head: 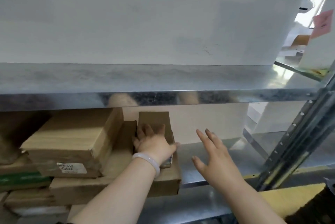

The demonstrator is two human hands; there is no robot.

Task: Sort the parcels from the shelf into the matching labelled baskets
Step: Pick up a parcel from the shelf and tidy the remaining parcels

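Note:
Several brown cardboard parcels are stacked on the lower metal shelf [204, 153], left and centre. My left hand [154, 142], a pale bangle on its wrist, lies on top of a small brown parcel [155, 120] at the stack's right end, fingers spread over it and thumb out to the right. My right hand [213, 153] hovers over the bare shelf just right of that parcel, fingers spread and holding nothing. A larger parcel [68, 142] with a white handwritten label sits to the left. No baskets are in view.
The upper metal shelf [163, 86] juts out above the parcels, carrying a large white box [145, 21]. A perforated steel upright [293, 142] stands at the right. A pink sticky note [322, 23] hangs at the upper right. A yellow surface [290, 200] lies at the lower right.

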